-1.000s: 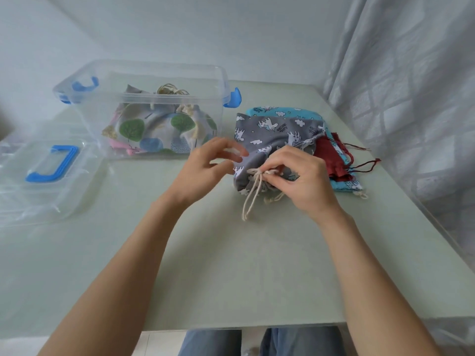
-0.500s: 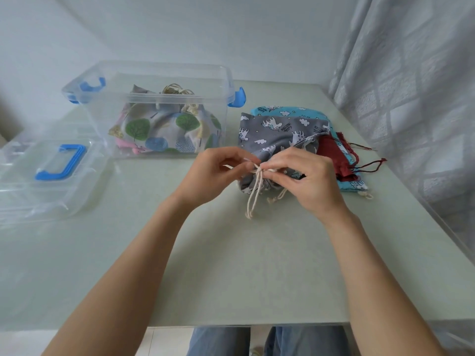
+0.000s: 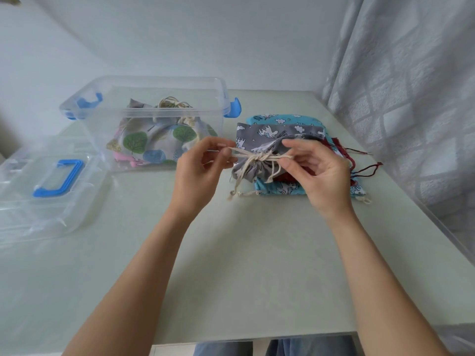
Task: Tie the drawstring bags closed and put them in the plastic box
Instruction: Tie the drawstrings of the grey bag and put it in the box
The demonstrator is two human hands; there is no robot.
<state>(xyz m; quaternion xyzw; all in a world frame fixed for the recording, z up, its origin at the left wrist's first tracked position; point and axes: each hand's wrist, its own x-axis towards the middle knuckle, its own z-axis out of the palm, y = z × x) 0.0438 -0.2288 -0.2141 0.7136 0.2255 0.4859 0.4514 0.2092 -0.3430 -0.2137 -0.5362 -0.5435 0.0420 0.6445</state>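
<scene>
1. Head view: the cream drawstring (image 3: pixel 257 159) of the grey unicorn bag (image 3: pixel 259 147) is being pinched at both ends, the left hand (image 3: pixel 203 170) gripping the cord end toward the plastic box (image 3: pixel 154 119) and the right hand (image 3: pixel 321 173) gripping the end on the far side from the box, with the knot sitting between them over the gathered mouth of the bag.
2. The grey unicorn bag is being carried on a stack just beside the box, on top of a dark red bag (image 3: pixel 347 160) and a blue unicorn bag (image 3: pixel 288 120).
3. A tree-print bag (image 3: pixel 154 140) is being held inside the box, with a pink one partly showing beneath it.
4. The clear lid (image 3: pixel 43 191) with its blue handle is lying on the table (image 3: pixel 244 265) on the other side of the box from the stack.
5. A patterned curtain (image 3: pixel 411 86) is hanging beyond the stack, well apart from the box.
</scene>
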